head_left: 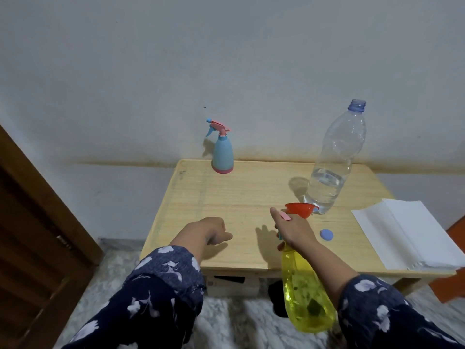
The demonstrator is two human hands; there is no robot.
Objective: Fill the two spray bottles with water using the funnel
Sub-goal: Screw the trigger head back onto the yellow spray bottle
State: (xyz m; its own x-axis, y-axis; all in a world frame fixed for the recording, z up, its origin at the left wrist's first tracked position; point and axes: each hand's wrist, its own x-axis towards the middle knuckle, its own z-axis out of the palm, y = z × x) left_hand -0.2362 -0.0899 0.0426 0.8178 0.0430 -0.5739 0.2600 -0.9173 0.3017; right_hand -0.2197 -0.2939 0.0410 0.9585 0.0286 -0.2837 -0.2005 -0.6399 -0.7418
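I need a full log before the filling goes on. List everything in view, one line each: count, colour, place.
blue spray bottle: 1, blue with pink trigger head and base, upright at the table's far edge.
yellow spray bottle: 1, clear yellow, held at the table's near edge.
water bottle: 1, clear, uncapped, partly filled, far right on the table.
funnel: 1, orange-red, before the water bottle.
cap: 1, blue, on the table right of the funnel.
paper: folded white stack, table's right edge.
table: 1, light wood.
left hand: 1, loosely curled, holds nothing.
right hand: 1, grips the yellow spray bottle's top.
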